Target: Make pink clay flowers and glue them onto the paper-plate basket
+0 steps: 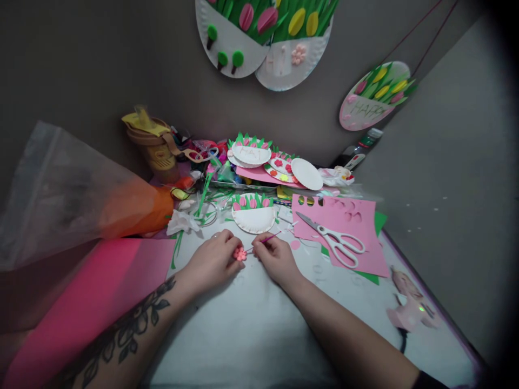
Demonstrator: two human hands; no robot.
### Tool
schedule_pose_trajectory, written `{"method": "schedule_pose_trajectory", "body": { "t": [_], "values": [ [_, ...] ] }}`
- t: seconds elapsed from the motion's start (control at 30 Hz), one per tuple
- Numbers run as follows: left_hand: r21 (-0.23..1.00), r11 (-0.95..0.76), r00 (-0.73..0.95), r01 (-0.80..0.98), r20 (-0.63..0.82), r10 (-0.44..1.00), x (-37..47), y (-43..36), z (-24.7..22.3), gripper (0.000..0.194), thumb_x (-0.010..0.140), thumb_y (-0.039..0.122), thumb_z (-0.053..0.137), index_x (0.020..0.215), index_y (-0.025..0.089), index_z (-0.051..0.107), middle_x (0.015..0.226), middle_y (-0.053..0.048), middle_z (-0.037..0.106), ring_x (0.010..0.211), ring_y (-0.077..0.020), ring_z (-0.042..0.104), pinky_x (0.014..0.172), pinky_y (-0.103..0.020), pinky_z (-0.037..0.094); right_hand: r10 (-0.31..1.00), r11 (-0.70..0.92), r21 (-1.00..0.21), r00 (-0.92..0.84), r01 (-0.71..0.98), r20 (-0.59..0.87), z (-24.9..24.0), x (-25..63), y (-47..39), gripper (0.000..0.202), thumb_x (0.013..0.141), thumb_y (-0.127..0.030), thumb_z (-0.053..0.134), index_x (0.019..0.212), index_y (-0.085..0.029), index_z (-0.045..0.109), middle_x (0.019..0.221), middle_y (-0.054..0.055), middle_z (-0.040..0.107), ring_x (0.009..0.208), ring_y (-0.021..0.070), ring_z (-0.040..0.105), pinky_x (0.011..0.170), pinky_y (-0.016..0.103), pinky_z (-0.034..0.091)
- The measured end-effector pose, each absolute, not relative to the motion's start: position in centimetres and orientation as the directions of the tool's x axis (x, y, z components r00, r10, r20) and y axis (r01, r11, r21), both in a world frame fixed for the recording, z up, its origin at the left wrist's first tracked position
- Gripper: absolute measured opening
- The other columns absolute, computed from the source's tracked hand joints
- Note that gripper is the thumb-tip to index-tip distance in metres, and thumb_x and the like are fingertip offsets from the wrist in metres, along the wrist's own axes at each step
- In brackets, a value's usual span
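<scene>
Near the middle of the white table (243,329), my left hand (217,258) is closed with a small pink flower (240,254) between thumb and fingers. My right hand (278,260) pinches a thin purple stick (272,236), its pale tip pointing left at the flower's edge. Whether the tip touches the flower I cannot tell. Just beyond both hands lies a small paper plate (254,220) with green paper grass and pink tulips along its top.
White-handled scissors (338,240) rest on a pink sheet (365,216) at the right. A plastic bag (77,189) with orange contents and a pink sheet of paper (97,302) lie left. A cup (156,151), decorated plates (249,154) and a bottle (360,148) stand behind.
</scene>
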State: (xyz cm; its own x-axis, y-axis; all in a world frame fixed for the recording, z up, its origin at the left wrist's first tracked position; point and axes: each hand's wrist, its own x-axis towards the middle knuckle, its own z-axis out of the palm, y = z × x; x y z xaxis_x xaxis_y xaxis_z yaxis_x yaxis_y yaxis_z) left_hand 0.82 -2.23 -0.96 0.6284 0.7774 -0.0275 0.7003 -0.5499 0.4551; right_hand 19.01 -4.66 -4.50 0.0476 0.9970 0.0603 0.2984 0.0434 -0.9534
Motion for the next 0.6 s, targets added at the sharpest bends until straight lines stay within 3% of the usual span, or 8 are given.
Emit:
{"method": "schedule_pose_trajectory", "body": {
  "t": [0.33, 0.6],
  "values": [
    [0.453, -0.551, 0.629, 0.700, -0.026, 0.777, 0.85, -2.20, -0.95, 0.022, 0.081, 0.032, 0.056, 0.100, 0.021, 0.058, 0.100, -0.007, 0.054, 0.096, -0.0238, 0.053, 0.082, -0.035, 0.044, 0.999, 0.010, -0.956, 0.039, 0.293, 0.022, -4.77, 18.98, -4.64, 0.011, 0.078, -0.027, 0.056, 0.071, -0.020, 0.061, 0.063, 0.000, 0.062, 0.060, 0.0147, 0.056, 0.057, 0.025, 0.042],
    [0.459, -0.561, 0.634, 0.689, -0.005, 0.774, 0.66, -2.16, -0.91, 0.020, 0.084, 0.028, 0.051, 0.101, 0.021, 0.058, 0.099, -0.007, 0.054, 0.094, -0.0230, 0.054, 0.082, -0.034, 0.044, 0.992, -0.070, -0.995, 0.110, 0.069, -0.062, -4.54, 19.28, -4.27, 0.021, 0.078, -0.040, 0.057, 0.077, -0.019, 0.055, 0.060, -0.001, 0.059, 0.048, 0.0101, 0.049, 0.045, 0.022, 0.038]
  ]
}}
